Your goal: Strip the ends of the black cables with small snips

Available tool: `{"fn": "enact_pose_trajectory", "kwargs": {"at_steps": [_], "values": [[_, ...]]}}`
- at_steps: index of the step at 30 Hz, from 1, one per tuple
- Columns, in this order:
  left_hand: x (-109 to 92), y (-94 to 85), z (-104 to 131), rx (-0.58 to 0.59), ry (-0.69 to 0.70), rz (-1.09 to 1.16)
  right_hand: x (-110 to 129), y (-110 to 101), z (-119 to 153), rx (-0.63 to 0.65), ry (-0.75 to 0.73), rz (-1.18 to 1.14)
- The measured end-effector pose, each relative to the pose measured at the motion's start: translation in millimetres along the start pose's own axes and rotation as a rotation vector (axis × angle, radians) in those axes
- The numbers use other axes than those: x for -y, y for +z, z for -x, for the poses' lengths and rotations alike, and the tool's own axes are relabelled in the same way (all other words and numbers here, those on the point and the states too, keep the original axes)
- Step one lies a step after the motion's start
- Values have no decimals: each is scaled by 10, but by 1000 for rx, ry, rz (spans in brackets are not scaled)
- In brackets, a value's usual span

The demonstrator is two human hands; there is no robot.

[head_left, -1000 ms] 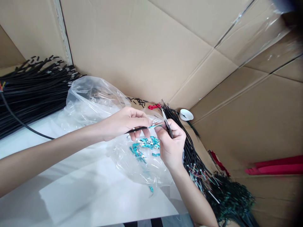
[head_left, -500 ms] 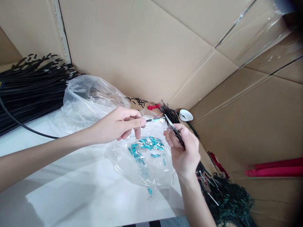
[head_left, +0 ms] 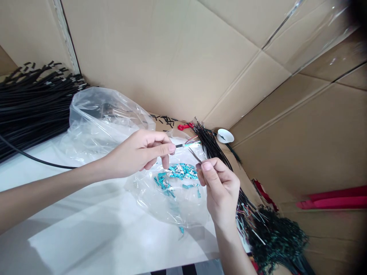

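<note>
Black cable (head_left: 179,146), one, at the centre of the frame; its stripped end points right, showing thin coloured wires (head_left: 191,141) and a glint of foil. Left hand (head_left: 145,152), centre: thumb and fingers pinch the cable just behind that end. Right hand (head_left: 220,181), right of centre: thumb and fingers pinch a pointed metal tool (head_left: 196,156), its tips aimed up and left, just below the wires and apart from them.

Teal and silver foil scraps (head_left: 182,171), one heap with strays, on clear plastic (head_left: 151,204) below the hands. White worktop (head_left: 86,236), lower left. Clear bag (head_left: 106,110), crumpled, left of centre. Black cable bundle (head_left: 34,103), upper left. Second bundle (head_left: 210,143) of dark cables, right of centre. White dish (head_left: 228,134), small, beside it. Dark green tangle (head_left: 278,236), lower right.
</note>
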State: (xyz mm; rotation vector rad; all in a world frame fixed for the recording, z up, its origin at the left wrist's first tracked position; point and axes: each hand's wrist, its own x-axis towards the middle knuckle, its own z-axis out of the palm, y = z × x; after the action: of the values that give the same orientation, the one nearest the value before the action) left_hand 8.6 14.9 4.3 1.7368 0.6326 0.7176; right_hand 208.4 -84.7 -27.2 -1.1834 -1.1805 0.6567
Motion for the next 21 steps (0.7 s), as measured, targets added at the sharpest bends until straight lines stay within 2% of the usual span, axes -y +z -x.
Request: {"fn": "enact_pose_trajectory", "kwargs": {"at_steps": [8,21], "values": [[19,40,-4,3,-2,2,-67,30,-35,42,35,-72],[35,46,-12,11,-11,-11,-95,5,-38,24,22,-78]]}}
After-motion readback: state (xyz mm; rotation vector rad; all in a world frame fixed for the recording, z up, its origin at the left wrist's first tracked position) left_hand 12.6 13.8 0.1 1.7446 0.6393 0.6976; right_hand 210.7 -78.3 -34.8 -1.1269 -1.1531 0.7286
